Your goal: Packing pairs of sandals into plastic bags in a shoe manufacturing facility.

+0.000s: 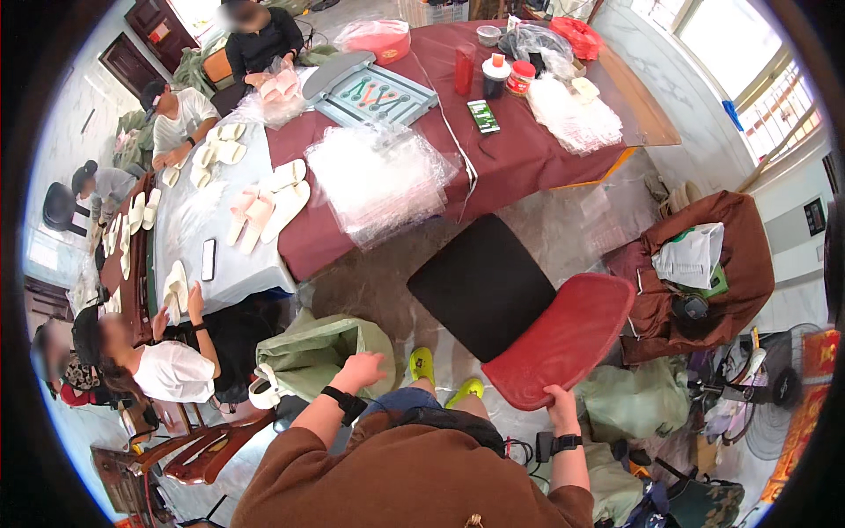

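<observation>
My right hand (560, 407) grips the upper edge of a red chair backrest (563, 339). The chair's black seat (482, 283) extends away from me toward the table. My left hand (363, 371) hovers beside the rim of a large pale green woven sack (308, 348), its fingers stretched out and nothing in them. Whether it touches the sack, I cannot tell. A dark band circles each of my wrists. Both of my feet, in yellow-green clogs (422, 365), stand on the floor between the sack and the chair.
A dark red covered table (370, 207) bears a stack of clear plastic bags (374, 180), slippers, a grey tray and jars. Several people sit along its left side. A brown draped armchair (748, 255) stands to the right, with green sacks (638, 400) below it. A wooden chair (207, 449) is at left.
</observation>
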Demonstrator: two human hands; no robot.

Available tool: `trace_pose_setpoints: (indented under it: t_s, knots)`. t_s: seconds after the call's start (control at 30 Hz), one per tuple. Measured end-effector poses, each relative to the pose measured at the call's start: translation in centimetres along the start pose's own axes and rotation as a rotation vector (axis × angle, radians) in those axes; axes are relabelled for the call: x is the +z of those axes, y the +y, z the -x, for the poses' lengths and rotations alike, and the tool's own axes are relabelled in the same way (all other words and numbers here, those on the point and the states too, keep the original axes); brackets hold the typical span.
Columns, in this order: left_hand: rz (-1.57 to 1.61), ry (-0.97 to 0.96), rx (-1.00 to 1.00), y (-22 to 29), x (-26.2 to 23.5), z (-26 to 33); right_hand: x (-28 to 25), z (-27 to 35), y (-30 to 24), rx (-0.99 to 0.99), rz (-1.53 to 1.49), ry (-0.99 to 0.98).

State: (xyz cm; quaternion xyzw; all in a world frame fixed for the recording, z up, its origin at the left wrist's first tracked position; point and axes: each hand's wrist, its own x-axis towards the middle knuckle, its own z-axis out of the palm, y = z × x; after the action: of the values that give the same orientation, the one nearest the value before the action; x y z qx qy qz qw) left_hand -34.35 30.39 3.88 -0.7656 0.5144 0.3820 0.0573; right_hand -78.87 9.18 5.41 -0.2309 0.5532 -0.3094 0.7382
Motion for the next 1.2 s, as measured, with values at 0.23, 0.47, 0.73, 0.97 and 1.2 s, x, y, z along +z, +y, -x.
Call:
trace_pose_setpoints:
  t_s: [0.23, 0.47, 0.73, 0.97, 1.2]
  knots:
    - [-0.056, 0.031, -0.035, -0.8, -3.4, -2.3, -0.4, 0.8, -3.4, 0.172, 0.320, -0.024]
    - [0.082, -0.015, -0.030, 1.6, -6.3, -1.6, -6.0, -4.1, -7.7, -0.540, 0.679, 0.466]
    - [0.186, 0.162, -0.134, -7.7, -11.1, -2.8, 11.2, -2.6, -14.3, -1.157, 1.014, 0.400]
    - [0.184, 0.055, -0.266, -19.4, -15.9, -6.5, 23.4, -7.8, -11.1, -0.920, 1.669, 0.186]
    - [0.348, 0.039, -0.140, -28.9, -20.9, -10.5, 31.2, -18.3, -4.7, -0.216, 1.744, 0.078]
